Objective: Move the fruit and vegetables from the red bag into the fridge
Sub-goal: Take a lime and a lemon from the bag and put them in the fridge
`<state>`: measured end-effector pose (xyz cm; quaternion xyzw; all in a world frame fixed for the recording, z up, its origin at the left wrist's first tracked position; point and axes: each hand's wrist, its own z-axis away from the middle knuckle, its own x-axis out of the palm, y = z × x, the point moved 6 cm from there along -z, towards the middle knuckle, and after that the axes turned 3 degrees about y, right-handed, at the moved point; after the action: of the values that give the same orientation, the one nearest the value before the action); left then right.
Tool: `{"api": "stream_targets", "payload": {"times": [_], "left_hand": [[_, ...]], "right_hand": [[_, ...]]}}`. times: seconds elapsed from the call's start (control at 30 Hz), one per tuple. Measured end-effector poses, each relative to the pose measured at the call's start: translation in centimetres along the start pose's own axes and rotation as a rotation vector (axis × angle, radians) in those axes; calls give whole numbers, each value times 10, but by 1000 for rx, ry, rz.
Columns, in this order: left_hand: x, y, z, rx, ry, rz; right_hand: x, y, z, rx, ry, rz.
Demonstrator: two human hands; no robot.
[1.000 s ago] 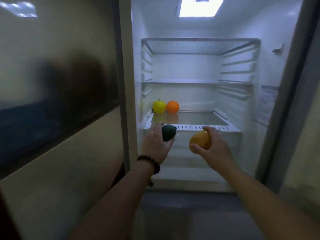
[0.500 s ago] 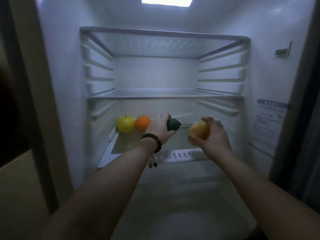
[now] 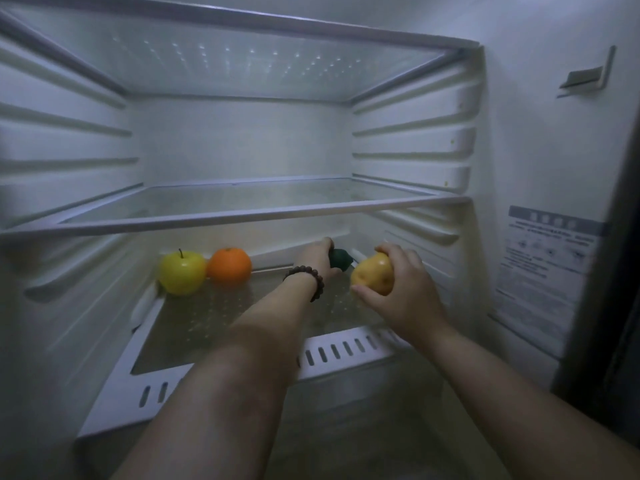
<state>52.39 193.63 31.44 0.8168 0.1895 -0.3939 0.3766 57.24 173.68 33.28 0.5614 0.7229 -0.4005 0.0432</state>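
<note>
Both my arms reach into the open fridge, over its lowest glass shelf (image 3: 214, 327). My left hand (image 3: 317, 256), with a bead bracelet on the wrist, is shut on a dark green vegetable (image 3: 341, 258) held low near the shelf's back right. Just to its right, my right hand (image 3: 401, 289) grips a yellow-brown potato (image 3: 374, 277) above the shelf. A yellow apple (image 3: 181, 271) and an orange (image 3: 229, 265) stand side by side at the shelf's back left. The red bag is out of view.
A second glass shelf (image 3: 242, 213) spans the fridge just above my hands, and a third (image 3: 242, 22) sits near the top. Ribbed side walls close in left and right. A printed label (image 3: 543, 268) is on the right wall.
I have come much closer to the fridge. Both hands have pushed deeper inside, from its front edge to above the back right of the lowest shelf, still holding their items.
</note>
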Motion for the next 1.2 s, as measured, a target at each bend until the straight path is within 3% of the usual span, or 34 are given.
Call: {"api": "stream_targets", "payload": {"times": [0.4, 0.57, 0.73, 1.03, 1.1, 1.2], "left_hand": [[-42, 5, 49, 41, -14, 22], [-81, 12, 105, 90, 19, -137], [-116, 26, 171, 188, 187, -269], [-135, 22, 298, 135, 351, 409], [-130, 7, 322, -17, 349, 678], [-102, -29, 357, -409, 325, 1110]], "right_hand": [[-8, -18, 11, 21, -36, -24], [-22, -42, 37, 28, -42, -44], [-33, -67, 79, 18, -57, -49], [-31, -95, 140, -27, -86, -122], [-31, -98, 144, -49, -92, -130], [-31, -100, 145, -66, -108, -151]]}}
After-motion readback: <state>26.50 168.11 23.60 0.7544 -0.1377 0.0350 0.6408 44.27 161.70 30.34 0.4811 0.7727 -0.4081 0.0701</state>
